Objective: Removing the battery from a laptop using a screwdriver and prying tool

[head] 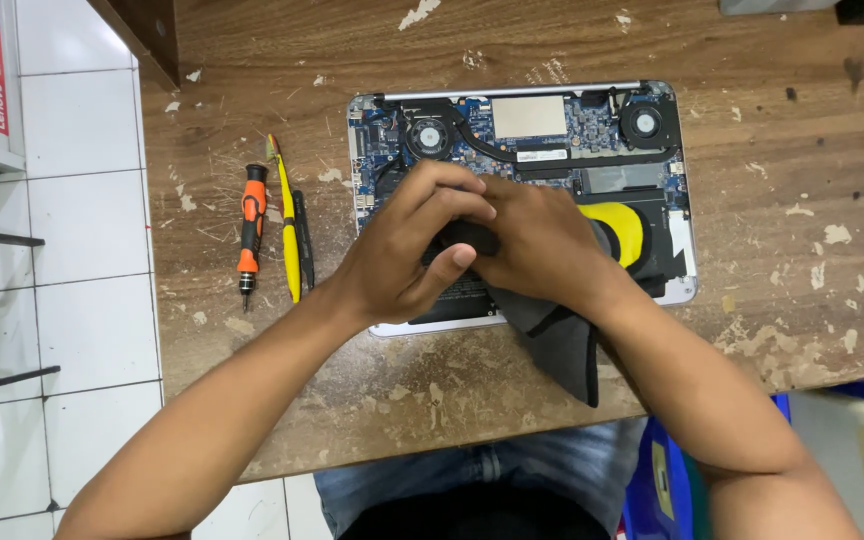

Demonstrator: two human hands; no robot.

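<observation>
Both hands met over the middle of an open laptop [552,140] that lay with its back cover off near the far edge of the wooden table [802,180]. The left hand [407,250] had its fingers curled shut around a small black thing [467,237], with the thumb pressed under it. The right hand [542,240] lay just beside it, fingers bent and closed on the same black thing. I could not tell what the black thing was. A dark grey cloth [557,340] with a yellow patch [620,228] lay under the right hand and hung over the near edge of the laptop. Two round fans showed at the laptop's far side. Toward the table's left edge lay an orange screwdriver [250,228], a yellow stick tool [287,225] and a black tool [303,238], side by side.
</observation>
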